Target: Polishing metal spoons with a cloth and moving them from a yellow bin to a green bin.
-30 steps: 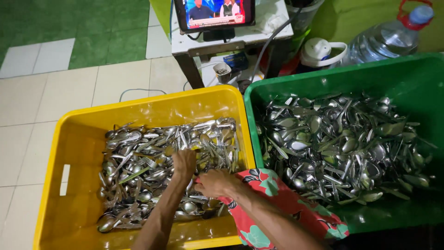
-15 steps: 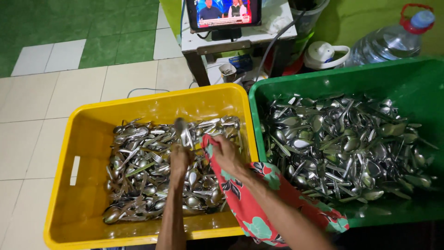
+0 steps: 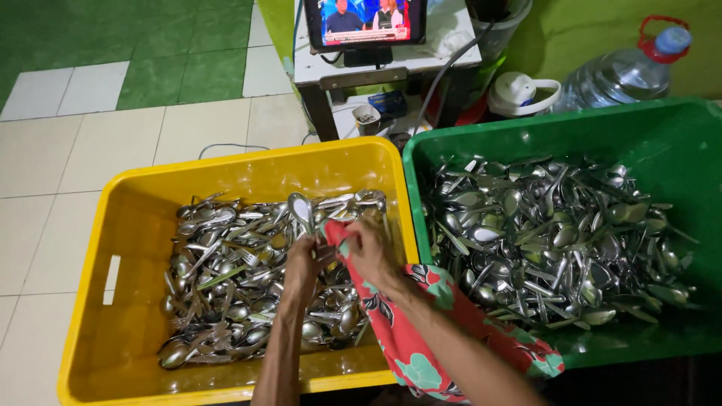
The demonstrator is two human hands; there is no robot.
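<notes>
The left hand [image 3: 302,259] has its fingers clamped on a spoon [image 3: 302,210] held bowl-up over the yellow crate [image 3: 135,218], while the right hand [image 3: 368,252] pinches a red flowered cloth [image 3: 421,331] against its handle. By the look of it plenty is left: that crate is heaped with cutlery, and the green crate [image 3: 677,135] touching it is fuller. Both hands sit close to the shared rims, with bare crate floor only toward the person.
</notes>
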